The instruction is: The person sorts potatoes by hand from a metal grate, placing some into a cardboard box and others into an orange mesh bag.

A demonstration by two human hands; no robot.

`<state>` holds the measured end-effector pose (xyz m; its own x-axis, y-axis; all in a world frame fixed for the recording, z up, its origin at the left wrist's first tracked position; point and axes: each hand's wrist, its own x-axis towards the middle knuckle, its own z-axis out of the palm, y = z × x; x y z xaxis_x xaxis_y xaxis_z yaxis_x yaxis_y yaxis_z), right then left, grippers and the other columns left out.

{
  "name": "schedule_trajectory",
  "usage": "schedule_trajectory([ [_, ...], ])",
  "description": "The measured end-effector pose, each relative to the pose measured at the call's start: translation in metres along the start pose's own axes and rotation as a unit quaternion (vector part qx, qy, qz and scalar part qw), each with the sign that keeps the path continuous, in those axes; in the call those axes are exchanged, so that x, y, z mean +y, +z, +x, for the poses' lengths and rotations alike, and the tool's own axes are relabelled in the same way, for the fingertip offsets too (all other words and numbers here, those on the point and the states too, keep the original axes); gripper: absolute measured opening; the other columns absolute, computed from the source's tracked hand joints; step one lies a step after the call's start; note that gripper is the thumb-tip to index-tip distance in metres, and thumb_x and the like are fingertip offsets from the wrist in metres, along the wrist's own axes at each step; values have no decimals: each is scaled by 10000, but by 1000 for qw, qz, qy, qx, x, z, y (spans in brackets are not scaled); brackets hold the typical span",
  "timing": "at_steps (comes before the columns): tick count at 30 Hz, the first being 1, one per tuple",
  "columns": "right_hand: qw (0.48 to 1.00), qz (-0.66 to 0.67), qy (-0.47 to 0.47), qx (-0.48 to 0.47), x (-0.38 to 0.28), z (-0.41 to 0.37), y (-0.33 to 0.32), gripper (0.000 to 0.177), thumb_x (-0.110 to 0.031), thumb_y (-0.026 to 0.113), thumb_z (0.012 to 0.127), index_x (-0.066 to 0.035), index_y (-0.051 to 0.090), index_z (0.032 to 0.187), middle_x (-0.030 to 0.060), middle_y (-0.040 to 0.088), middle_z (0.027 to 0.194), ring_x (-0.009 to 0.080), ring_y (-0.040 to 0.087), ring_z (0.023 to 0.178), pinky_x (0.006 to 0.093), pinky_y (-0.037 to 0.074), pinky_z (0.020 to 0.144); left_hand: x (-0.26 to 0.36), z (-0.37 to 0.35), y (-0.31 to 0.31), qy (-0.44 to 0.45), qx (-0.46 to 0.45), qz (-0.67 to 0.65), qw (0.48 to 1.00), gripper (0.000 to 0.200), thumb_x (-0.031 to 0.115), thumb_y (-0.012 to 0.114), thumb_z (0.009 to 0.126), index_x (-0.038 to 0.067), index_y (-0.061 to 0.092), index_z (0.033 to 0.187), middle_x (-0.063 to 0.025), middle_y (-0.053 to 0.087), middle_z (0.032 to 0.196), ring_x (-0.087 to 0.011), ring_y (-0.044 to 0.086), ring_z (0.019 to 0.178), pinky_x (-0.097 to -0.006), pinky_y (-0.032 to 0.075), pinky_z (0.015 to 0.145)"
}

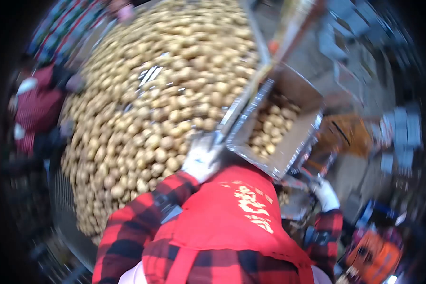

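A large heap of round, pale brown produce that looks like potatoes (161, 109) fills the left and middle of the head view. My left hand (203, 158), in a white glove, is at the heap's near right edge by the metal rim; blur hides its fingers. An open cardboard box (300, 90) with more of the same produce inside stands to its right, tilted in view. Below the box's right corner is my right hand (325, 193), also white-gloved, near a dark strip; its fingers are smeared and what they touch is unclear.
A person in dark red clothing (39, 102) is at the far left. Someone in orange (376, 255) is at the lower right. An orange-brown sack (348, 135) lies right of the box, with stacked grey blocks (402, 130) beyond. A blurred post rises behind the box.
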<state>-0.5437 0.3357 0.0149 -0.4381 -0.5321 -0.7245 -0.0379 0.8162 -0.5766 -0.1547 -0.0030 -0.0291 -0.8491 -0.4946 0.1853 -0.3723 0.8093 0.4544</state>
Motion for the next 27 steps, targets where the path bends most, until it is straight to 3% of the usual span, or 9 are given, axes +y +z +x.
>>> schedule_trajectory([
  [2,842,-510,9,174,-24,-4,37,462,-258,684,972,-40,669,1379,160,726,1222,251,702,1062,384,559,933,-4,-3,3,-6,10,10,1000,533,135,688,826,150,606,1353,-267,532,1436,-475,520,1327,-631,377,1166],
  [5,972,-62,-170,153,-95,18,99,458,-167,655,962,2,647,1387,227,672,1369,363,657,1250,425,495,1105,-4,-12,14,-29,17,16,999,533,169,699,837,149,603,1361,-258,517,1478,-460,491,1377,-622,338,1206],
  [8,891,-262,-359,94,-182,30,184,451,-202,673,953,-21,657,1366,218,669,1369,380,615,1312,431,465,1137,-6,-17,19,-33,31,-5,999,518,190,703,847,135,608,1354,-261,498,1515,-450,469,1413,-606,319,1228],
  [10,856,-224,-463,-56,-235,35,228,451,-204,695,937,-21,652,1347,225,653,1382,391,598,1324,439,457,1141,-10,-21,24,-30,43,-42,998,511,205,709,855,122,610,1349,-264,485,1535,-447,453,1434,-593,308,1239],
  [12,803,-191,-564,-6,-267,47,259,371,-184,700,912,-15,689,1243,233,691,1282,436,648,1202,476,514,1055,-15,-32,18,-64,71,-93,991,419,213,714,875,93,649,1271,-232,563,1464,-425,517,1368,-580,361,1189],
  [15,806,-218,-543,86,-297,82,273,404,-191,692,919,-50,683,1297,242,670,1327,431,649,1203,507,525,1027,-19,-44,-55,-67,191,-19,979,295,85,683,832,106,675,1126,-115,686,1245,-338,634,1189,-552,445,1078],
  [17,764,-284,-563,139,-302,116,288,495,-216,694,911,-112,645,1392,258,609,1416,455,605,1255,542,499,1044,-37,-59,-90,-182,211,71,958,311,91,668,867,123,665,1177,-112,670,1275,-350,617,1219,-568,422,1111],
  [20,739,-341,-564,137,-338,151,332,606,-281,701,919,-232,565,1508,237,413,1618,496,480,1374,627,403,1116,-71,-89,-86,-358,167,135,909,457,213,674,905,131,634,1352,-114,624,1345,-337,547,1313,-590,295,1222],
  [27,684,-470,-488,271,-420,231,397,498,-366,645,983,-316,593,1476,178,373,1660,501,413,1419,695,387,1063,-77,-83,-94,-405,85,118,903,491,284,668,916,132,629,1381,-106,630,1358,-305,572,1294,-592,297,1220],
])
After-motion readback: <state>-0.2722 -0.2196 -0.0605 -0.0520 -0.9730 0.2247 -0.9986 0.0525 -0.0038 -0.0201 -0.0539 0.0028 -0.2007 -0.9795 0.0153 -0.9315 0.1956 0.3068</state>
